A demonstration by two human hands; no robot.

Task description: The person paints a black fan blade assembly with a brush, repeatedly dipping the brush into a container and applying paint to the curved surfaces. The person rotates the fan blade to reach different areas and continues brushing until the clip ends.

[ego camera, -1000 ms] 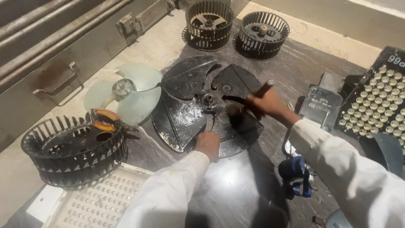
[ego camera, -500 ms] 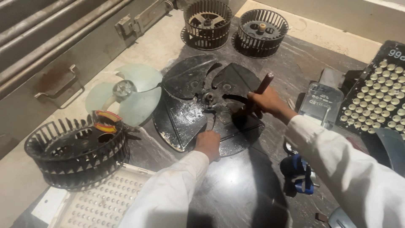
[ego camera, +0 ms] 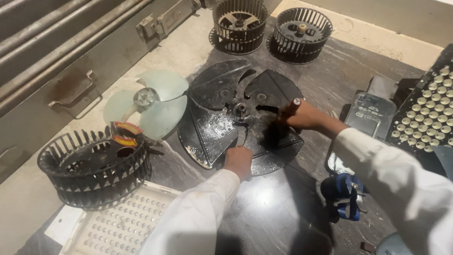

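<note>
Our left hand is curled shut around a thin metal tool that pokes up toward the middle of the big black fan blade. Our right hand is closed tight on a dark handle with a red and white tip, and it rests on the same fan at its 3 o'clock side. We see that this black fan lies flat in the middle of the dark table, with our left hand at its 6 o'clock edge. Now we go from left to right. At 8 o'clock from the black fan sits a round black cage wheel, and a little orange and yellow thing lies on top of it. Just below that, at 7 o'clock, is a white tray full of small holes. At 10 o'clock lies a pale green fan, and its edge touches the black fan. At 12 o'clock stands one more cage wheel, and at 1 o'clock another one, both well apart from our hands. At 4 o'clock we see a blue and black tool, near our right sleeve. At 3 o'clock, far right, is a black board with rows of pale round dots.
</note>
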